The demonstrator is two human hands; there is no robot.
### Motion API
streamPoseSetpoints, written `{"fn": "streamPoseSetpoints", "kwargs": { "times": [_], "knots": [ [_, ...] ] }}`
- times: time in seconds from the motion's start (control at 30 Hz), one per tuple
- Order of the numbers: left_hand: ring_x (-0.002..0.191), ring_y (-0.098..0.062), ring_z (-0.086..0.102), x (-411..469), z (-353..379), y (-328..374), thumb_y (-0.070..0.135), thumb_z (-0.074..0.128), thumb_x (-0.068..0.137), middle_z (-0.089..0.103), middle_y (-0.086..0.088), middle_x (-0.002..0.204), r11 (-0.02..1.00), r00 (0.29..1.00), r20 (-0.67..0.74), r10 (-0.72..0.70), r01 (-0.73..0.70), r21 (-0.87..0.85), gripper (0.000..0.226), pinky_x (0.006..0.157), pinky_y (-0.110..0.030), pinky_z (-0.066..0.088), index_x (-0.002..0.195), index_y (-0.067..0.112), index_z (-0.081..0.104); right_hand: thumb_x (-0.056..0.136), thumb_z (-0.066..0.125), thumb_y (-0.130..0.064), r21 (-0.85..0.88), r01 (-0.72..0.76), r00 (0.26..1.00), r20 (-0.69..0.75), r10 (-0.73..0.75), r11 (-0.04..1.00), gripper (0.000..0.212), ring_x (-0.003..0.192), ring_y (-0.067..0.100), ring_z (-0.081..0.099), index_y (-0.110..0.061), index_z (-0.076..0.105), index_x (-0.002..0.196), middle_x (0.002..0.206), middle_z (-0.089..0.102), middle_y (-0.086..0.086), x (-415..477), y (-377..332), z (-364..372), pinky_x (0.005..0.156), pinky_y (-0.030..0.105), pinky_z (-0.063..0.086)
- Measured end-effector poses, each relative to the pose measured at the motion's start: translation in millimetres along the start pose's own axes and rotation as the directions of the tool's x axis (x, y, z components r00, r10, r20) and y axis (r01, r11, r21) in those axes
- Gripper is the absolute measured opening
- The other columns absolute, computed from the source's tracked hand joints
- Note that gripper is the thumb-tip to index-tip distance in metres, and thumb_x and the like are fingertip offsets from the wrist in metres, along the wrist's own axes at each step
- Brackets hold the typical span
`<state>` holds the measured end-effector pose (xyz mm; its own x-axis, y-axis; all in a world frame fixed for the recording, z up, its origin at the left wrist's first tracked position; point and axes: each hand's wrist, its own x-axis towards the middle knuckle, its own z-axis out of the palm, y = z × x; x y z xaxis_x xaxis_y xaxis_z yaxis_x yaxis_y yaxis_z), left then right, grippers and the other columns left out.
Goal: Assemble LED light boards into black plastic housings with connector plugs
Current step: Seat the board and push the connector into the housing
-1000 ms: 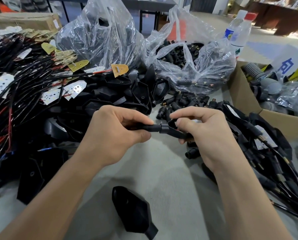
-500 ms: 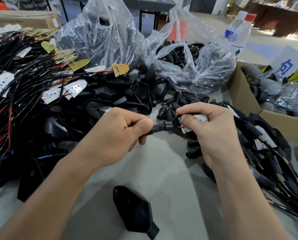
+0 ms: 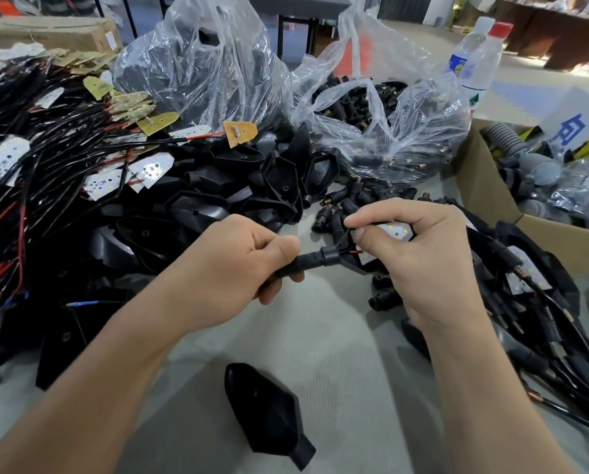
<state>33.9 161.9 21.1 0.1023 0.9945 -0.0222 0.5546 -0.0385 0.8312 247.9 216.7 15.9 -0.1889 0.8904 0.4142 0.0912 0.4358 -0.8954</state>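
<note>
Grips the black plug (image 3: 315, 261) in the curled left hand (image 3: 238, 268), pinches the LED board (image 3: 397, 231) at its housing (image 3: 352, 265) with the right hand (image 3: 423, 258), above the middle of the table (image 3: 337, 336).

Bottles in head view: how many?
2. Both stand at the back right, behind the right bag: a white-cap bottle and a red-cap bottle just right of it. Others may be hidden behind the clutter.

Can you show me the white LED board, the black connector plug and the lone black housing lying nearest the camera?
LED board (image 3: 397, 231): head view, its white face.
connector plug (image 3: 310, 263): head view, its bare barrel.
lone housing (image 3: 262, 405): head view, middle of its back.
</note>
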Motion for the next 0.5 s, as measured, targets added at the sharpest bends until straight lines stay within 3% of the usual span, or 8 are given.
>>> {"fn": "streamPoseSetpoints", "kwargs": {
  "times": [0.13, 0.23, 0.33, 0.4, 0.5],
  "knots": [
    [0.041, -0.009, 0.055, -2, 7, -1, 0.046, 0.055, 0.102, 0.064, 0.004, 0.049, 0.985, 0.976, -0.166, 0.139, -0.119, 0.128, 0.051, 0.047, -0.015, 0.043, 0.059, 0.021, 0.066, 0.076, 0.072, 0.001, 0.061, -0.062, 0.996, -0.053, 0.066, 0.996, 0.03, 0.068, 0.01, 0.065, -0.027, 0.082, 0.074, 0.069, 0.074, -0.005, 1, 2, -1, 0.065, 0.023, 0.049],
    [0.044, -0.011, 0.062, 0, 12, -1, 0.042, 0.06, 0.098, 0.067, 0.004, 0.054, 0.984, 0.951, -0.252, 0.177, -0.176, 0.025, 0.042, 0.047, -0.023, 0.05, 0.063, 0.022, 0.069, 0.078, 0.071, 0.005, 0.018, -0.033, 0.999, -0.022, 0.034, 0.999, 0.032, 0.072, 0.011, 0.068, -0.025, 0.082, 0.076, 0.073, 0.075, -0.003, 1, 0, -3, 0.068, 0.021, 0.051],
    [0.048, -0.014, 0.067, 1, 21, 0, 0.036, 0.062, 0.093, 0.069, 0.002, 0.06, 0.962, 0.922, -0.342, 0.183, -0.24, -0.131, 0.027, 0.046, -0.021, 0.051, 0.075, 0.024, 0.077, 0.078, 0.07, 0.008, 0.063, -0.09, 0.996, -0.021, 0.092, 0.994, 0.033, 0.072, 0.011, 0.067, -0.022, 0.082, 0.074, 0.072, 0.074, -0.003, 2, 1, -3, 0.071, 0.02, 0.051],
    [0.05, -0.016, 0.069, 1, 26, 2, 0.037, 0.063, 0.092, 0.07, 0.001, 0.062, 0.948, 0.926, -0.339, 0.167, -0.245, -0.205, 0.022, 0.047, -0.022, 0.053, 0.08, 0.026, 0.078, 0.078, 0.07, 0.013, 0.112, -0.146, 0.986, -0.061, 0.153, 0.983, 0.036, 0.069, 0.009, 0.065, -0.021, 0.081, 0.071, 0.069, 0.073, -0.003, 2, 2, -2, 0.068, 0.017, 0.05],
    [0.056, -0.02, 0.071, 5, 23, 1, 0.036, 0.067, 0.089, 0.073, -0.006, 0.069, 0.922, 0.978, -0.194, 0.079, -0.146, -0.359, 0.018, 0.052, -0.025, 0.055, 0.086, 0.025, 0.081, 0.077, 0.07, 0.015, 0.103, -0.133, 0.984, -0.102, 0.144, 0.986, 0.037, 0.069, 0.007, 0.066, -0.02, 0.081, 0.071, 0.068, 0.073, -0.004, 2, 0, -3, 0.067, 0.016, 0.05]
  ]
}}
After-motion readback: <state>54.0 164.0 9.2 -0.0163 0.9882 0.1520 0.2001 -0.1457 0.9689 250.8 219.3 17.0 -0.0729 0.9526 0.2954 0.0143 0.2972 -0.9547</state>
